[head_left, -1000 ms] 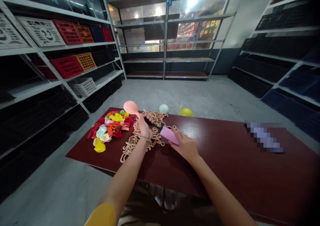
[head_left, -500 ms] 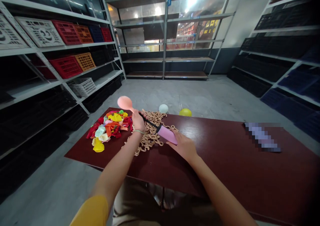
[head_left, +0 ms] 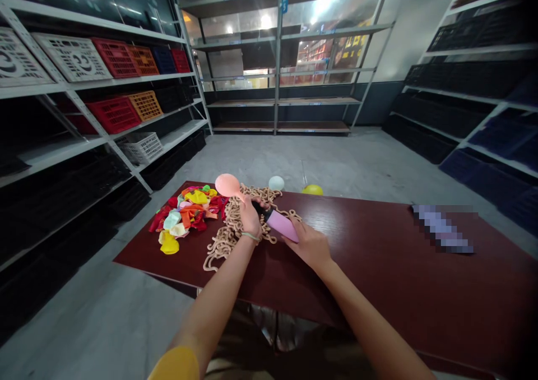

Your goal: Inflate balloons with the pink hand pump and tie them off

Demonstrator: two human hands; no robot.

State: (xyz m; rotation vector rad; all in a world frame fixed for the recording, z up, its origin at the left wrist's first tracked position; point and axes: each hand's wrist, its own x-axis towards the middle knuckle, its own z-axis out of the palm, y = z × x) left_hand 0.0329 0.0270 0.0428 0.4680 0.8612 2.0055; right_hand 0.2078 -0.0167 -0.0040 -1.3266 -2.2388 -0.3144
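A balloon pump with a pink barrel [head_left: 282, 226] and black end lies slantwise between my hands, above the table. My right hand [head_left: 310, 246] is wrapped round the lower end of the barrel. My left hand [head_left: 251, 217] grips the pump's black end, close to the barrel, its fingers partly hiding it. From that end sticks out a partly inflated peach balloon [head_left: 228, 185], its neck at my left fingers. Below and around my left hand spreads a pile of beige, curly long balloons [head_left: 222, 242]. Left of it lies a heap of flat coloured balloons [head_left: 191, 214].
The dark red table [head_left: 378, 268] carries a blurred-out flat object [head_left: 441, 228] at the right. A pale balloon [head_left: 276, 183] and a yellow balloon [head_left: 312, 190] show beyond its far edge. Shelves with crates [head_left: 115, 58] stand left; more racks [head_left: 277, 102] stand ahead and right.
My left hand has moved right and down towards the barrel, with the peach balloon. The black rod that showed between my hands has slid mostly in. My right hand has stayed about where it was.
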